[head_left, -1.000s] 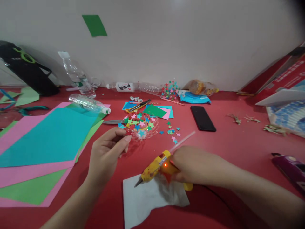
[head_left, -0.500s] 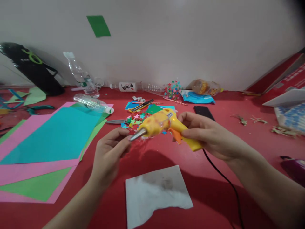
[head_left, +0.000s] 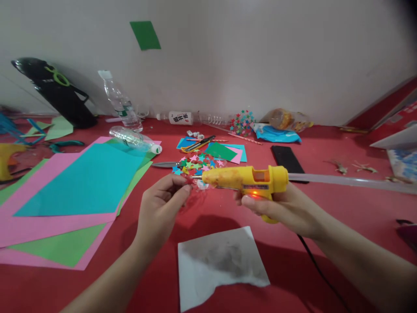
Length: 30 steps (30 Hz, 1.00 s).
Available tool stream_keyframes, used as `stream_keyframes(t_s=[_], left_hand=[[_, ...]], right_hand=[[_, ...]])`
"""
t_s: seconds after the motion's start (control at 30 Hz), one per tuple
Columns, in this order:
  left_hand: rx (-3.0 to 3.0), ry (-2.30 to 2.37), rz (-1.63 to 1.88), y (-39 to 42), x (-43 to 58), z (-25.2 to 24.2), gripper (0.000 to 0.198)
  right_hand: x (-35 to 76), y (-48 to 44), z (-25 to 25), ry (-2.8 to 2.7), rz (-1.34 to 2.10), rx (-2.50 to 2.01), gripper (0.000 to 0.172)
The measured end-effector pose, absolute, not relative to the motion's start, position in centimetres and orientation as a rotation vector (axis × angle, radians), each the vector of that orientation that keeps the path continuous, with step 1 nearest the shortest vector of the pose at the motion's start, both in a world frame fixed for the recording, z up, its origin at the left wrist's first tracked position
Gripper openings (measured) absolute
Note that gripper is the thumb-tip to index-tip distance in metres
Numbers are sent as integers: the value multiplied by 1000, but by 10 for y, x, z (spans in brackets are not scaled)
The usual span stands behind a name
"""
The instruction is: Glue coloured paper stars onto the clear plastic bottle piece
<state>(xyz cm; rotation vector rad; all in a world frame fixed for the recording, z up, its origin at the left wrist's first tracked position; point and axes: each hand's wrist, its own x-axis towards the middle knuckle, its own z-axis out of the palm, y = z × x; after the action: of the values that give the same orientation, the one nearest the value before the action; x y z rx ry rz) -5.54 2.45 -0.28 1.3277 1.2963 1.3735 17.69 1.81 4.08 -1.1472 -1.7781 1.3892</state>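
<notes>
Gripping glue gun (head_left: 244, 177), right hand (head_left: 288, 212) has swung it level since earlier; left hand (head_left: 164, 200) pinched, contents unclear

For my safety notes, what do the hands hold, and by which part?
Right hand: the glue gun, by its handle. Left hand: whether it pinches anything small cannot be told.

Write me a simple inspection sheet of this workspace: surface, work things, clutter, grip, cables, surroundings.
Surface: red table, white sheet in front.
Work things: yellow glue gun, its light lit, clear stick out its back; colourful stars beyond.
Clutter: coloured sheets, plastic bottles, phone, box cutter.
Grip: right hand holds the glue gun; left hand pinched near its nozzle, contents unclear.
Cables: black cord below the right hand; far end out of view.
Surroundings: pale wall with green paper.
</notes>
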Motion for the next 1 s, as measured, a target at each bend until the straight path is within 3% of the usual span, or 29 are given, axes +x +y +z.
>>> stream_keyframes(t_s=[1.0], left_hand=[[1334, 1326, 1339, 22, -52, 0, 10]], right_hand=[[172, 17, 39, -1871, 1257, -1113, 27]])
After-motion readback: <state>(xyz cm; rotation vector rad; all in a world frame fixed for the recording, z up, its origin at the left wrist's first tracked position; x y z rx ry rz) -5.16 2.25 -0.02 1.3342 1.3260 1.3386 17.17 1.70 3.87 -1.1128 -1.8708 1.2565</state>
